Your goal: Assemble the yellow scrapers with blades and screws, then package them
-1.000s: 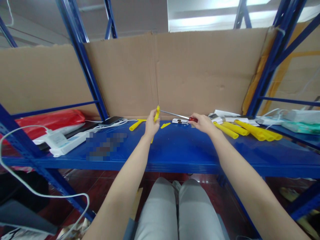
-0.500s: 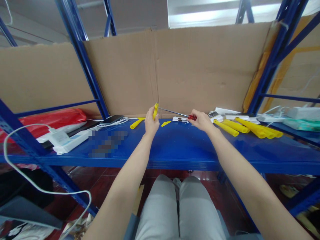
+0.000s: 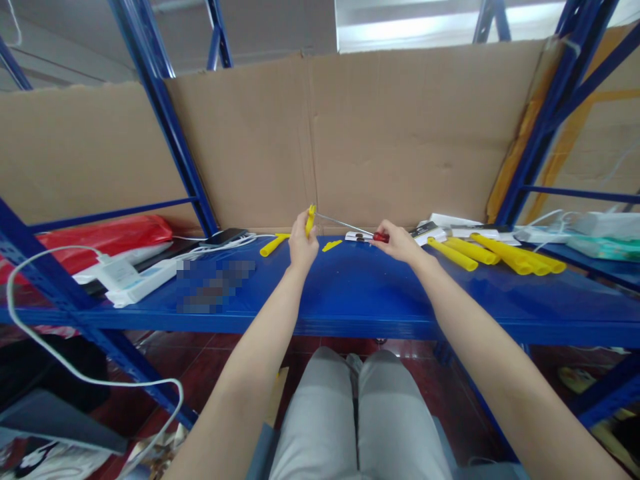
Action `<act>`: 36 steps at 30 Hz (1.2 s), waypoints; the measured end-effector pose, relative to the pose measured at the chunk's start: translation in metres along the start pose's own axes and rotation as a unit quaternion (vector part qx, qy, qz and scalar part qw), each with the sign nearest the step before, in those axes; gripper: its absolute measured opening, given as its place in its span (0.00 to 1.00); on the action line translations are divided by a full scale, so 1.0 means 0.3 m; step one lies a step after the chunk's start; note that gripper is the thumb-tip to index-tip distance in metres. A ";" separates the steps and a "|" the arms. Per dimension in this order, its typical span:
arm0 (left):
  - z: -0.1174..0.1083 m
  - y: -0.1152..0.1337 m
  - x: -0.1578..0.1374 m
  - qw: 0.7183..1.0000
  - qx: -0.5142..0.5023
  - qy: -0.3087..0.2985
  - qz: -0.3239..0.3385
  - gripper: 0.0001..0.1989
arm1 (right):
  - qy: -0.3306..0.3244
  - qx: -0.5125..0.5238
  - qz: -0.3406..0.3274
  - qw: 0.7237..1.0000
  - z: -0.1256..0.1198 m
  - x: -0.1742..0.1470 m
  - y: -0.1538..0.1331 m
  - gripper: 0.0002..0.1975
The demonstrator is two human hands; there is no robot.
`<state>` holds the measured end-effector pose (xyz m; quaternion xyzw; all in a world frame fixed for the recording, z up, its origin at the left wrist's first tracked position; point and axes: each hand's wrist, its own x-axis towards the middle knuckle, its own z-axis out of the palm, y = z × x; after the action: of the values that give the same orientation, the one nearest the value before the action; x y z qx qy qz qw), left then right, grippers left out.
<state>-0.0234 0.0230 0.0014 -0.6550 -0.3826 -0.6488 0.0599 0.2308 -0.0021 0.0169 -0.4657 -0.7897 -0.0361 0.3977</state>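
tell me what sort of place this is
Likely a workshop or storeroom: there is a blue metal rack with yellow tubes lying on it, and a red-handled tool in the right hand.

Screwdriver (image 3: 381,237) above shelf (image 3: 370,287), cardboard (image 3: 400,133) behind

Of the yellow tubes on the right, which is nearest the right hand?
The leftmost tube; the others lie farther right, away from the right hand gripping the red handle.
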 end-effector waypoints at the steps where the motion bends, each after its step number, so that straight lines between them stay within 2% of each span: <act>1: -0.001 0.005 -0.002 1.000 0.002 -0.004 0.001 0.21 | 0.003 0.018 0.001 1.000 0.015 0.002 0.013 0.09; 4: -0.005 0.022 -0.007 1.000 0.011 -0.026 0.002 0.21 | 0.009 0.092 0.018 0.996 0.066 0.003 0.041 0.12; 8: -0.011 0.037 -0.011 0.998 0.036 -0.043 -0.005 0.22 | -0.027 0.213 0.048 0.976 0.117 -0.006 0.051 0.17; 11: -0.010 0.039 -0.013 0.998 0.054 -0.038 -0.007 0.22 | -0.038 0.256 0.063 0.964 0.131 -0.014 0.051 0.19; 17: -0.008 0.044 -0.019 0.997 0.071 -0.030 0.000 0.23 | -0.067 0.285 0.089 0.952 0.129 -0.014 0.059 0.21; 22: -0.008 0.046 -0.022 0.998 0.065 -0.023 0.000 0.24 | -0.031 0.314 0.130 0.940 0.139 -0.013 0.061 0.24; 28: -0.005 0.034 -0.020 0.999 0.045 -0.025 -0.005 0.22 | -0.020 0.322 0.116 0.940 0.129 -0.020 0.055 0.24; 36: 0.003 0.005 -0.015 1.000 0.008 -0.010 -0.009 0.21 | -0.098 0.311 0.110 0.939 0.112 -0.019 0.044 0.23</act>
<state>-0.0210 0.0205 -0.0021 -0.6578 -0.3940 -0.6395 0.0558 0.2224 0.0156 -0.0140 -0.4042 -0.7402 0.3014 0.4448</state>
